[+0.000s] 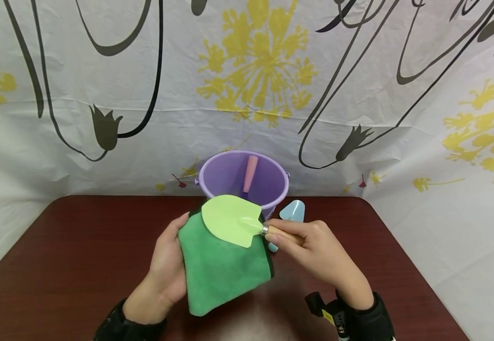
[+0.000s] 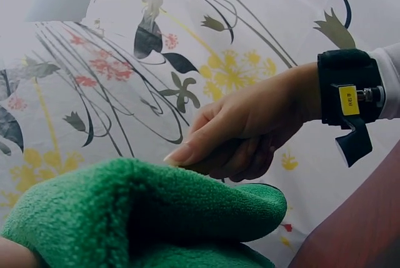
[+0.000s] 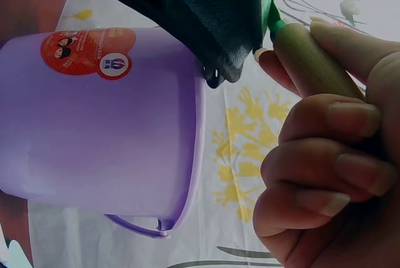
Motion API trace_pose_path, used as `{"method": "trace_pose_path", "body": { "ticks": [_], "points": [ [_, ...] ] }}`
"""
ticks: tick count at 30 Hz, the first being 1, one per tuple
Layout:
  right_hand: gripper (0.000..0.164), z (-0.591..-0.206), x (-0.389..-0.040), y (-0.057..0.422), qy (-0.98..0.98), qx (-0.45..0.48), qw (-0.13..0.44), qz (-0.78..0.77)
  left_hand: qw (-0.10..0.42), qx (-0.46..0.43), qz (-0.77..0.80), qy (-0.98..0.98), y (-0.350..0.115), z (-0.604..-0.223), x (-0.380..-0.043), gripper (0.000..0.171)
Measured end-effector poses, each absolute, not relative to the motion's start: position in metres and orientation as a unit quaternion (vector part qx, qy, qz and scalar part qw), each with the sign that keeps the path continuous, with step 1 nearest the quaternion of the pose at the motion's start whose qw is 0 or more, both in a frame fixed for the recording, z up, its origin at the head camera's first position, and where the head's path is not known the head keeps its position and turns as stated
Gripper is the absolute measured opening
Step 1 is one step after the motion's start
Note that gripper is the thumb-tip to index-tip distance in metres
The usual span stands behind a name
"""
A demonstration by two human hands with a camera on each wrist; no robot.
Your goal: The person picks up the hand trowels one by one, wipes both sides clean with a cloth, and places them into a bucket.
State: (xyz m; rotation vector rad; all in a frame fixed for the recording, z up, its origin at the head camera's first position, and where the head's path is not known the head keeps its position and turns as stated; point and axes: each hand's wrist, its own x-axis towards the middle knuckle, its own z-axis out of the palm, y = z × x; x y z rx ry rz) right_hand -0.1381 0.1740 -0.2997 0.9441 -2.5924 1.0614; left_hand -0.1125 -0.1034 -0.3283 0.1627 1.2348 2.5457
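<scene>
My left hand [image 1: 159, 272] grips a green towel [image 1: 225, 274] along its left side, thumb near the upper corner. The cloth's other face looks dark in the right wrist view. Over the towel's upper part lies the light-green blade of a hand trowel [image 1: 230, 218]. My right hand [image 1: 323, 251] holds the trowel by its wooden handle [image 3: 315, 65], with curled fingers in the right wrist view. The blade is out of sight in the left wrist view, where the right hand [image 2: 250, 124] appears beyond the folded green cloth [image 2: 169, 199].
Behind the towel stands a purple bucket [image 1: 217, 173] with a pink-handled tool [image 1: 250, 173] inside. A light-blue tool [image 1: 294, 210] lies right of the bucket, partly hidden by the right hand. The dark red table [image 1: 81, 255] meets a flower-patterned curtain [image 1: 153, 94] at the back.
</scene>
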Motion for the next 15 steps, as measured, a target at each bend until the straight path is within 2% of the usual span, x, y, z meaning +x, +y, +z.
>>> {"method": "trace_pose_path", "body": {
  "ticks": [4, 15],
  "points": [
    [0.014, -0.301, -0.138, 0.173, -0.875, 0.325, 0.106, 0.343, 0.16, 0.059, 0.889, 0.425, -0.099, -0.33, -0.112, 0.043],
    [0.01, -0.303, -0.137, 0.17, -0.888, 0.312, 0.112, 0.319, 0.165, 0.007, 0.886, 0.433, -0.086, -0.33, -0.108, 0.044]
  ]
}}
